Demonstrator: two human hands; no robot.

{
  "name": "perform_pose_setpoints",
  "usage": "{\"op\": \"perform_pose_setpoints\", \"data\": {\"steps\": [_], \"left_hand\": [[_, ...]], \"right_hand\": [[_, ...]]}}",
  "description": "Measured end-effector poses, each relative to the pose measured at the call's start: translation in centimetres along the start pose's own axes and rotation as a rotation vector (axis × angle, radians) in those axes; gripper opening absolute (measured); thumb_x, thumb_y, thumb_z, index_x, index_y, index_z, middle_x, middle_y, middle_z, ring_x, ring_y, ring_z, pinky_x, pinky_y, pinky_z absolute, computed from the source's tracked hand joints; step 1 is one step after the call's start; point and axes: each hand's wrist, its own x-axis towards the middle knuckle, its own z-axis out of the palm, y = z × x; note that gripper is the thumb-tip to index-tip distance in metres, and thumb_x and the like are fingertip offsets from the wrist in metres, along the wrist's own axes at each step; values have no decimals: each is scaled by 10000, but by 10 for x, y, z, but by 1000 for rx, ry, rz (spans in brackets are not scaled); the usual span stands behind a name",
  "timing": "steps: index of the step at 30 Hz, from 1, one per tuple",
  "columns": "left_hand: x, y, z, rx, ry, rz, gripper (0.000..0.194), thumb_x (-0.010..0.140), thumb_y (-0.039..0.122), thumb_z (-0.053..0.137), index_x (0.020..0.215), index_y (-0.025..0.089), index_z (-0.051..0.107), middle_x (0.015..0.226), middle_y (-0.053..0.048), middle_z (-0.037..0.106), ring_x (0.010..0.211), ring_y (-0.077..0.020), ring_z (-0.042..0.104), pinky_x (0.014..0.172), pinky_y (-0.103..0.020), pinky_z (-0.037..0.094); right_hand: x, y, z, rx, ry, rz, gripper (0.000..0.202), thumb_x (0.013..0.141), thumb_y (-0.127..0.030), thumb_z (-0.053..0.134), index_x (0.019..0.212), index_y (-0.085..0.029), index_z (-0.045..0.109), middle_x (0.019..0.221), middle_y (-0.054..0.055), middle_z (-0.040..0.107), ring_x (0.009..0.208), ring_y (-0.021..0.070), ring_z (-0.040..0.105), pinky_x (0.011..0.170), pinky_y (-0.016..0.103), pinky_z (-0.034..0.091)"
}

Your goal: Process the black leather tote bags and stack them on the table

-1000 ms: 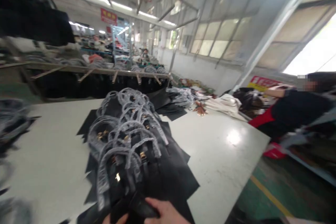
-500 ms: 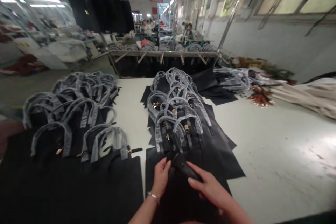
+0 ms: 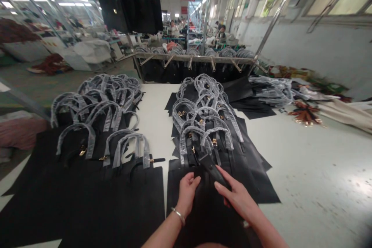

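Observation:
My right hand (image 3: 236,193) is wrapped round a slim black handheld tool (image 3: 211,167), shaped like a hair clipper, its flat head pointing up and to the left. Just left of it, my left hand (image 3: 187,193) has thumb and fingers pinched at the top edge of a black bag panel (image 3: 200,221). The tool's head lies over that edge, close to a thin strap; whether it touches cannot be seen. Beyond the hands lie overlapping black panels with plastic-wrapped handles (image 3: 217,133) and a gold-coloured buckle (image 3: 214,142).
Another pile of black bag panels (image 3: 116,197) with wrapped handles covers the left of the white table (image 3: 293,155). Brown tassel-like pieces (image 3: 305,113) and beige fabric (image 3: 345,112) lie at the right. A metal rack (image 3: 192,59) with hanging bags stands behind the table.
The whole view has shifted, so the scene sits farther right. The tool's head now shows beyond the panel edge, a little away from my left fingers, which stay at that edge.

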Motion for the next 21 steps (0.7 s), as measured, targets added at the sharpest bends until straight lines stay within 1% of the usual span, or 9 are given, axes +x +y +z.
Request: {"op": "perform_pose_setpoints", "data": {"steps": [3, 5, 7, 9, 11, 13, 16, 18, 21], "left_hand": [[-2, 2, -6, 69, 82, 70, 321, 742, 349, 717, 976, 130, 698, 946, -101, 703, 880, -221, 641, 829, -332, 475], [-5, 5, -8, 162, 62, 139, 296, 779, 341, 677, 1001, 149, 711, 1003, -91, 689, 958, -227, 613, 896, -343, 442], [-7, 8, -9, 245, 36, 193, 271, 818, 341, 632, 1006, 166, 720, 977, -71, 683, 949, -216, 600, 892, -333, 434], [-9, 10, -8, 267, 14, 198, 268, 826, 331, 621, 1012, 167, 722, 938, -63, 683, 912, -209, 599, 864, -324, 441], [-9, 10, -6, 205, 25, 166, 295, 794, 311, 650, 1038, 158, 715, 967, -77, 690, 923, -221, 606, 868, -334, 449], [-9, 9, -5, 115, 35, 132, 348, 763, 294, 679, 1081, 155, 698, 1055, -99, 689, 988, -245, 609, 919, -365, 442], [-7, 8, -4, 36, 26, 115, 401, 757, 287, 693, 1138, 167, 672, 1171, -108, 660, 1114, -262, 576, 1027, -401, 378], [-4, 9, -4, 29, 34, 117, 413, 746, 283, 704, 1144, 179, 670, 1199, -102, 650, 1152, -260, 558, 1064, -404, 342], [-1, 10, -4, 33, 47, 105, 431, 728, 295, 714, 1141, 182, 671, 1189, -103, 655, 1139, -271, 569, 1061, -422, 351]], "right_hand": [[-9, 4, -5, 3, -103, 46, 651, 848, -453, 575, 1436, -254, 381, 672, -39, 591, 463, 118, 515, 447, 223, 409], [-15, 5, -3, -10, -169, 73, 643, 841, -432, 581, 1429, -245, 396, 698, -30, 598, 455, 109, 502, 435, 217, 395], [-16, 3, 2, -14, -199, 81, 635, 836, -415, 580, 1422, -240, 409, 708, -27, 597, 454, 106, 499, 436, 217, 393], [-12, -1, 7, 11, -186, 67, 631, 838, -406, 574, 1424, -244, 404, 703, -32, 589, 461, 107, 504, 447, 221, 401], [-7, -4, 9, 33, -156, 50, 634, 849, -404, 566, 1435, -249, 381, 675, -42, 578, 464, 109, 509, 452, 220, 406], [-5, -5, 7, 28, -159, 48, 629, 855, -398, 567, 1436, -252, 378, 672, -43, 581, 460, 107, 512, 445, 215, 404], [-7, -4, 4, 16, -204, 66, 607, 844, -360, 582, 1418, -254, 415, 689, -39, 591, 443, 97, 509, 429, 206, 400], [-9, -4, 4, 28, -185, 65, 602, 834, -327, 581, 1411, -247, 428, 675, -41, 586, 438, 95, 507, 427, 203, 404], [-10, -7, 6, 49, -134, 46, 606, 822, -295, 584, 1407, -245, 436, 664, -43, 588, 433, 92, 501, 429, 200, 411]]}}
